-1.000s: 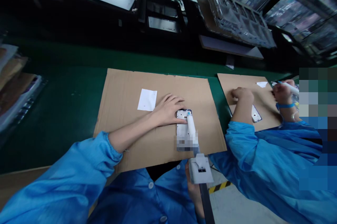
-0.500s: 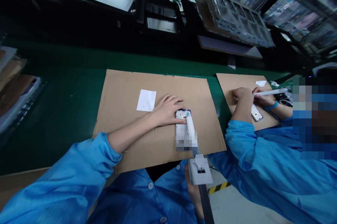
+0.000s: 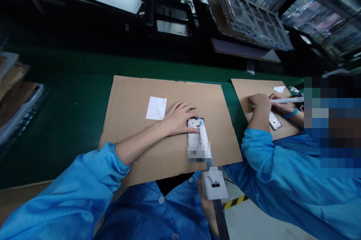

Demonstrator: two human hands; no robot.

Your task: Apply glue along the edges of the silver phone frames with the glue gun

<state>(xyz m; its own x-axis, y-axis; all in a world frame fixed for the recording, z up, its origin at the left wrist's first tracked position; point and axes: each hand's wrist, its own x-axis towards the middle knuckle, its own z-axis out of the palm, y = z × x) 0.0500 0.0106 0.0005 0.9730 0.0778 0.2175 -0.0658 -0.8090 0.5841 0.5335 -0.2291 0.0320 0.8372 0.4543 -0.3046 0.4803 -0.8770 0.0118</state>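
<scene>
Here we are on the head camera, looking down at the bench. Our left hand (image 3: 179, 118) lies low and flat, fingers close together, the fingertips resting over the long edge of a metal phone frame (image 3: 194, 135). That pale, thin frame sits flat on a brown corrugated cardboard sheet (image 3: 135, 112), right of centre, its lower end blurred out. A slim white applicator (image 3: 204, 138) with a small blue tip comes in from below, the tip just at the frame's far end. Our right hand (image 3: 207, 210) sits under a square white housing (image 3: 214, 183), and we can't tell whether its fingers are closed, as they're mostly hidden.

Good form here, we'd say: keep the palm's weight on the frame so the smooth metal can't skate on the card, and keep the tip steady and close.

Just left of our hand lies a crisp white paper slip (image 3: 156, 108), and the card rests on a dark green bench mat (image 3: 56, 97). Our glossy, crinkled blue smock sleeve (image 3: 70, 191) gathers at the cuff.

To our right, a co-worker's hands (image 3: 259, 101) work over a second cardboard sheet (image 3: 242, 89), with a white applicator (image 3: 287, 100) held across a small frame (image 3: 275, 120).
</scene>
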